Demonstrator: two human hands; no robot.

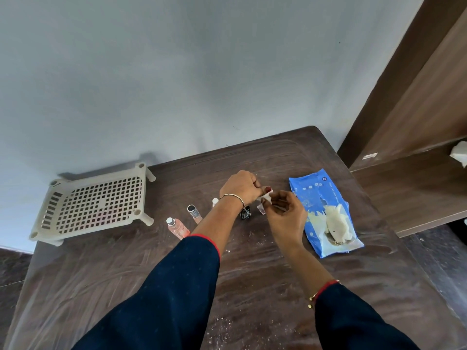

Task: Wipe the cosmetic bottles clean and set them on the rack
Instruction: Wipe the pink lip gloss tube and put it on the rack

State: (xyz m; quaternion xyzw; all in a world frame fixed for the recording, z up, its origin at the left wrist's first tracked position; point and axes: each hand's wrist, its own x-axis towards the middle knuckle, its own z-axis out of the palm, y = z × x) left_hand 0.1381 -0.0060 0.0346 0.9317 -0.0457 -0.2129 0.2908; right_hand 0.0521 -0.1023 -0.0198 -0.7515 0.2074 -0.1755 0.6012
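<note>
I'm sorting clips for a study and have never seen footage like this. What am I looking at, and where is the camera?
No machine here. A person wears one wide-angle camera on the head, and it looks forward and down at their own two arms in dark sleeves. The left hand grips a small red-topped bottle, mostly hidden by fingers. The right hand pinches a white wipe held right at that bottle. On the brown table a few more bottles wait, among them a pink bottle. A beige rack stands at the left by the wall. A blue wipes pack lies at the right, with crumpled wipes on it.
</note>
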